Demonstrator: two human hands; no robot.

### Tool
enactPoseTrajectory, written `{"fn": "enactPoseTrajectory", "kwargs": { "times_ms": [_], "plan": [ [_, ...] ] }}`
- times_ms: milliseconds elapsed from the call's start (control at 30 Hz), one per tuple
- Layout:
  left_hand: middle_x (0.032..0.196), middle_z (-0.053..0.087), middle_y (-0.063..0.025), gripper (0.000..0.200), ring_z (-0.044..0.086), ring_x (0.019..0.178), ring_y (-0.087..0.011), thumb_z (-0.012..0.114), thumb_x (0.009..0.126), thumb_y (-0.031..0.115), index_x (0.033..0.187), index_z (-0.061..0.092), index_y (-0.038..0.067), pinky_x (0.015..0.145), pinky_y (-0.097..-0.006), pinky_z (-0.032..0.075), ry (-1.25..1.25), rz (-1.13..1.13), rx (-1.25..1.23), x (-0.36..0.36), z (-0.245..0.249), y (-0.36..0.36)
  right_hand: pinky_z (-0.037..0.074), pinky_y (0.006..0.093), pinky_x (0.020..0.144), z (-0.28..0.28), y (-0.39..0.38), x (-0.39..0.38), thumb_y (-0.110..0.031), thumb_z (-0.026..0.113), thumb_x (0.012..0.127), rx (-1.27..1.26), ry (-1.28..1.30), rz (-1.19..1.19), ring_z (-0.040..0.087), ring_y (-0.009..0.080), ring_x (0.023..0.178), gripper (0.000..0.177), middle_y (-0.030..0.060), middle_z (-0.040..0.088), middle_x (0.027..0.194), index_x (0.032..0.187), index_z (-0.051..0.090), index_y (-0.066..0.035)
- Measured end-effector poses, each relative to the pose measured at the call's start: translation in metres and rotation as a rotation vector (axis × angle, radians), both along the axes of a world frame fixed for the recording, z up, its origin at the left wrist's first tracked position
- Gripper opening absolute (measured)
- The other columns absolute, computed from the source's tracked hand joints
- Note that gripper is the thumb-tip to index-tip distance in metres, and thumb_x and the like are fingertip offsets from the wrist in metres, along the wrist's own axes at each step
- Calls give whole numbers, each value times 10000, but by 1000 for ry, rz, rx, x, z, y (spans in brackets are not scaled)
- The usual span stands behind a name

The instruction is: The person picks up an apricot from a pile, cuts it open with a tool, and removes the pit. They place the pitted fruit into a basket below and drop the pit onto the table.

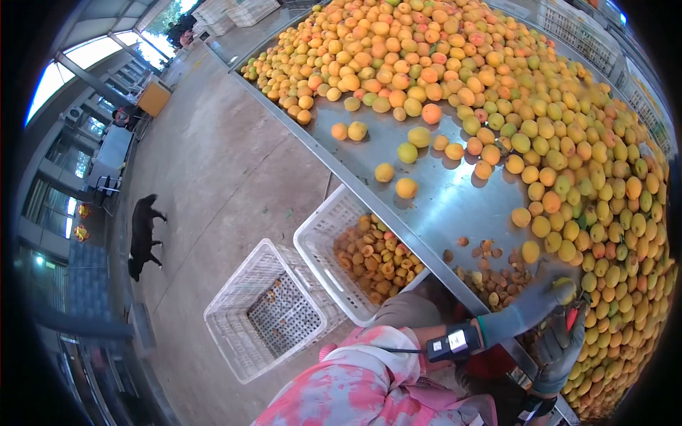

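Note:
My left hand (534,302), in a grey glove, is closed around a yellow-green apricot (565,290) at the edge of the fruit pile. Just below it, my gloved right hand (560,349) grips a small tool with a red handle (572,317). The tool's working end is too blurred and hidden to make out. The two hands are close together over the metal table (455,202). Beside my left hand lies a heap of brown apricot pits (497,277) on the tabletop.
A large mound of whole apricots (511,78) covers much of the table. Against the table's edge stands a white crate (320,245) holding halved apricots (376,259). Next to it is another white crate (234,326) with a few scraps inside. A black dog (144,231) is on the concrete floor.

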State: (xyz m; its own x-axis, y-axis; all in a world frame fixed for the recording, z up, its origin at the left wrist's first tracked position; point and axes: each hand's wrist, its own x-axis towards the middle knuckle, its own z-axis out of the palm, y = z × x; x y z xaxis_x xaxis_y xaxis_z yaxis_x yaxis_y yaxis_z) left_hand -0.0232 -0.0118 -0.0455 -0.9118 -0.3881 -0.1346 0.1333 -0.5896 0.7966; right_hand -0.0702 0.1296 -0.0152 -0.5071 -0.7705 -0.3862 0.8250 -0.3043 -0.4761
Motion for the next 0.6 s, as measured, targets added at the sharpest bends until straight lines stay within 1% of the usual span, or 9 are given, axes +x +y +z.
{"fn": "enactPoseTrajectory", "kwargs": {
  "times_ms": [67,167,200,233,267,333,367,433,600],
  "plan": [
    [1195,552,-79,509,532,1078,-176,624,912,274,1322,429,45,941,-317,441,57,37,-77,-3,-20,-1,233,218,284,-4,2,1,-427,413,986,73,13,-73,294,77,321,309,-53,374,557,997,455,-122],
    [1156,577,-55,425,558,1031,-184,622,919,236,1264,486,29,890,-320,478,85,-39,-94,3,-6,-9,227,240,293,15,-5,-2,-506,384,973,25,-5,109,305,85,328,440,-58,342,485,728,465,-150],
    [1133,602,-67,356,567,1050,-184,588,944,255,1209,546,21,904,-342,477,-1,-121,-135,8,4,-13,216,251,299,42,-24,9,-497,358,986,347,147,-22,300,96,324,483,-61,314,449,622,406,-183],
    [1121,622,-76,323,580,1049,-182,542,970,277,1177,585,33,909,-344,475,0,-132,-259,12,8,-17,243,240,335,34,-17,9,-495,348,995,376,192,-70,336,101,367,451,-53,355,490,693,452,-176],
    [1138,621,-82,351,586,1046,-185,508,986,303,1185,580,23,906,-325,476,-57,-114,-738,17,5,-23,329,239,399,30,-10,8,-468,367,1002,445,289,-54,399,98,443,389,-48,413,560,817,516,-160],
    [1182,584,-49,373,559,1075,-189,507,979,359,1239,530,93,935,-367,451,11,-184,233,13,18,-19,391,236,478,8,8,4,-418,416,1005,456,505,-29,450,84,530,317,-43,482,661,976,544,-130],
    [1174,586,-51,395,558,1075,-193,572,941,384,1238,530,126,932,-391,443,8,-153,396,12,7,-17,407,240,505,30,2,7,-383,432,1006,524,462,-36,460,76,555,307,-37,495,684,1072,543,-104],
    [1195,582,-65,443,570,1091,-229,603,928,335,1295,484,116,949,-415,454,53,-175,449,13,15,-18,422,244,532,52,-3,10,-348,448,1008,582,413,-53,471,68,579,327,-31,509,707,1168,541,-79],
    [1200,580,-80,472,578,1107,-257,608,929,304,1327,457,99,976,-446,459,72,-188,444,9,16,-16,480,320,648,41,1,12,-287,466,1002,628,978,21,582,174,681,504,17,626,859,1417,364,-19]
  ]
}}
